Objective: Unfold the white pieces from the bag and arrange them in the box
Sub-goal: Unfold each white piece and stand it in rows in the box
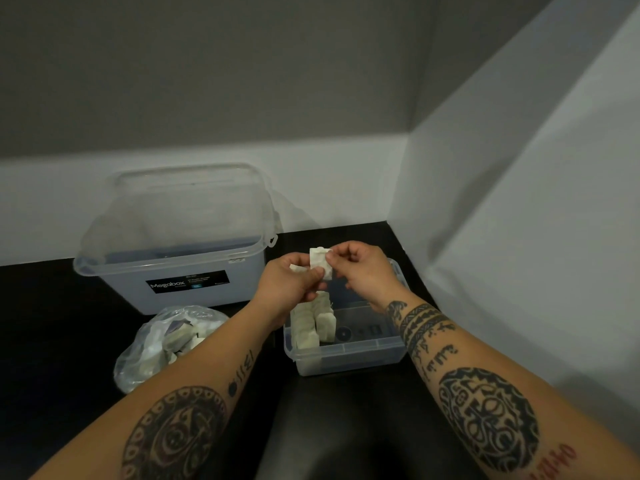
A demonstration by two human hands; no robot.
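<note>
Head: two hands (pixel 290 279) (pixel 364 271), one white piece (pixel 320 266)

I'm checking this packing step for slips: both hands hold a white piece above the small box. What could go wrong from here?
The white piece, pinched between the left hand and right hand above the small box, might slip and land on the dark table instead. Setting it in could topple the pieces standing along the box's left side.

Clear glossy plastic box (pixel 346 355), bag (pixel 152 344)
</note>
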